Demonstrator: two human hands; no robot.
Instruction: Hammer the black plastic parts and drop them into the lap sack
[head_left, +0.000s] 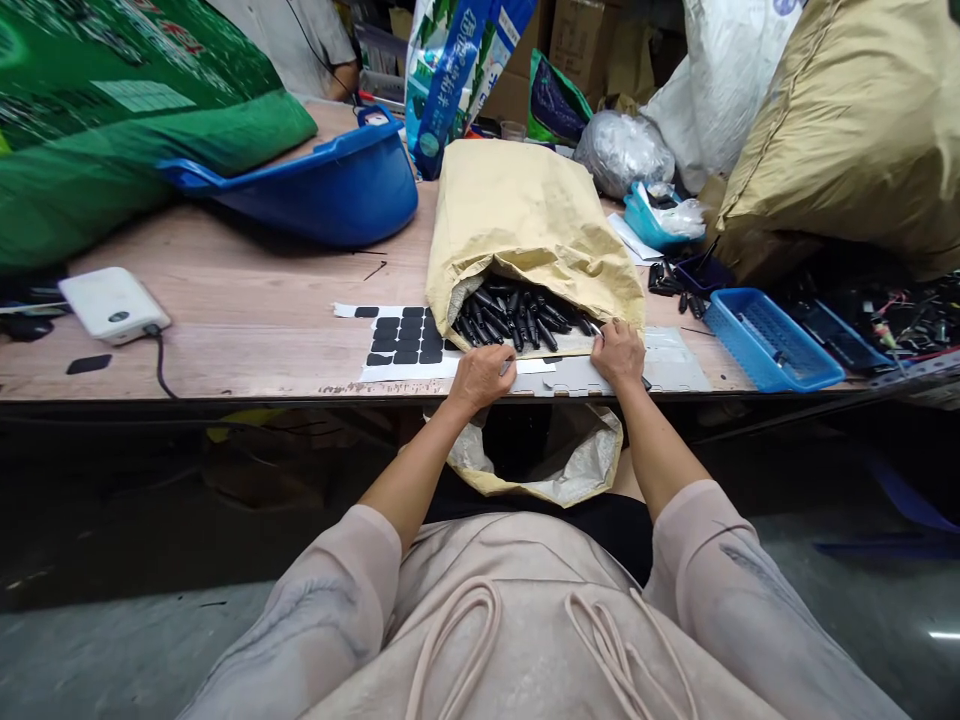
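A yellow woven sack [525, 200] lies on the table with its mouth facing me. Many black pen-like pieces [517, 315] show inside the opening. My left hand [480, 378] is closed at the lower left of the mouth, fingers curled on the sack's rim. On the right side of the mouth, my right hand [621, 352] is also closed on the rim; a small shiny bit shows by its thumb, too small to name. Below the table edge, a second open sack [551, 490] with a white lining sits at my lap, its inside dark.
Black stickers on a white sheet [405, 340] lie left of the sack. A blue basin [322, 195], a white device with a cable [116, 305] and a green sack [150, 150] are further left. A blue basket [772, 340] and large sacks stand right. Someone's arm [345, 80] shows behind.
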